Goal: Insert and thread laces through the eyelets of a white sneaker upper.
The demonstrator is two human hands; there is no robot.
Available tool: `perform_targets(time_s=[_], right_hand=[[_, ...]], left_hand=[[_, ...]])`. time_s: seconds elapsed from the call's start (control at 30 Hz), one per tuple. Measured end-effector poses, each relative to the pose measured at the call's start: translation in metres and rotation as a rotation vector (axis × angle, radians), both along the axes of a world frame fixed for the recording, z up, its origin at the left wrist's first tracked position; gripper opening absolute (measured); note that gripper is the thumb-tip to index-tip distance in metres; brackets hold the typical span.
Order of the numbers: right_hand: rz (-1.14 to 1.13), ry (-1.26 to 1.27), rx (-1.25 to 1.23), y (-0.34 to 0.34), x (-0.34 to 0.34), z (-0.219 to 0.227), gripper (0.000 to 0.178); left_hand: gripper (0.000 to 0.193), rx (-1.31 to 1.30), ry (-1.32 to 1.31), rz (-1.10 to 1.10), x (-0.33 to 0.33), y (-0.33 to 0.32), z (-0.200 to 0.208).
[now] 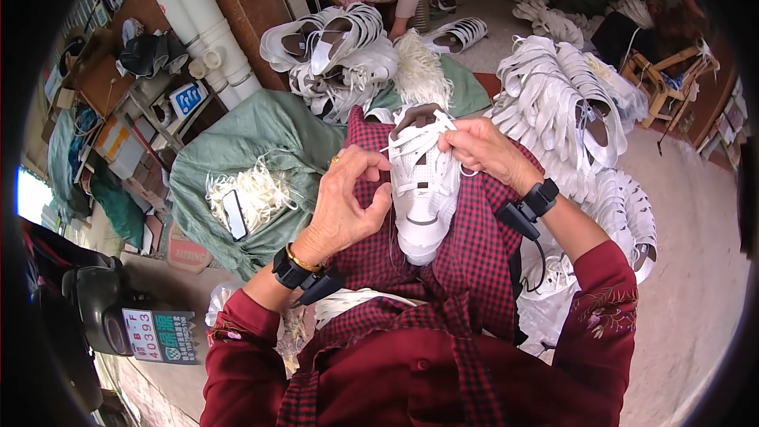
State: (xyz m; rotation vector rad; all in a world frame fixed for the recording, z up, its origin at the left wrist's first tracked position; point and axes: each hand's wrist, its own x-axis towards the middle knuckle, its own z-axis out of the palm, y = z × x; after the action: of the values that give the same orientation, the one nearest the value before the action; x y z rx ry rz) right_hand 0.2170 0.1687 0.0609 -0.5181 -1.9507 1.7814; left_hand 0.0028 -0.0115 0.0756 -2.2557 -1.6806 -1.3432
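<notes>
Spreading across the left side is a big green cloth (308, 130), with a huge heap of white shoes (538, 95) off to the right and a smaller pile of white shoes (340, 51) up beyond the cloth. Red-and-black checked apron (482, 229) covers the lap, and a tangle of off-white laces (265, 202) sits on the green stuff.

Main thing: one white lace-up sneaker (424, 205), smack in the middle, lying on the apron between both hands, toe pointing back at the wearer, brown-lined opening at the far end. Right hand (490, 154) is pretty much closed, thumb and forefinger pinching a white lace by the top of the shoe. Left hand (348, 194) is half open, thumb and forefinger apart, fingertips right at the sneaker's left edge; honestly can't tell if they've got any lace.

Smaller bits: a phone (235, 215) lying on the lace tangle, and that pinched white lace (445, 120).
</notes>
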Motion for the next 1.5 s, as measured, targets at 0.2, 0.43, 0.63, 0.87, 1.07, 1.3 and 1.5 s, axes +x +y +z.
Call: perform_targets(time_s=[0.2,0.43,0.63,0.87,1.07,1.3,1.5], right_hand=[[-0.071,-0.202,0.841,-0.041,0.014,0.009,0.025],[-0.228,-0.177,0.918,-0.055,0.014,-0.009,0.027],[-0.195,-0.215,0.829,-0.06,0.009,-0.003,0.02],[-0.2,-0.164,0.415,-0.061,0.01,-0.011,0.015],[-0.225,-0.142,0.115,-0.072,0.004,-0.012,0.026],[-0.18,-0.204,-0.124,-0.088,0.004,0.0,0.024],[-0.25,-0.21,-0.084,-0.092,0.004,0.004,0.021]], left_hand=[[0.022,-0.1,-0.044,0.028,0.011,0.0,-0.019],[0.015,-0.052,-0.06,-0.033,0.015,0.009,-0.03],[0.014,-0.051,-0.072,-0.031,0.009,0.007,-0.034],[0.014,-0.043,-0.141,-0.108,0.006,0.01,-0.043],[0.014,-0.029,-0.177,-0.125,0.001,0.01,-0.049],[0.015,-0.046,-0.179,-0.117,-0.002,0.008,-0.055],[0.016,0.107,-0.179,-0.045,0.007,0.006,-0.042]])
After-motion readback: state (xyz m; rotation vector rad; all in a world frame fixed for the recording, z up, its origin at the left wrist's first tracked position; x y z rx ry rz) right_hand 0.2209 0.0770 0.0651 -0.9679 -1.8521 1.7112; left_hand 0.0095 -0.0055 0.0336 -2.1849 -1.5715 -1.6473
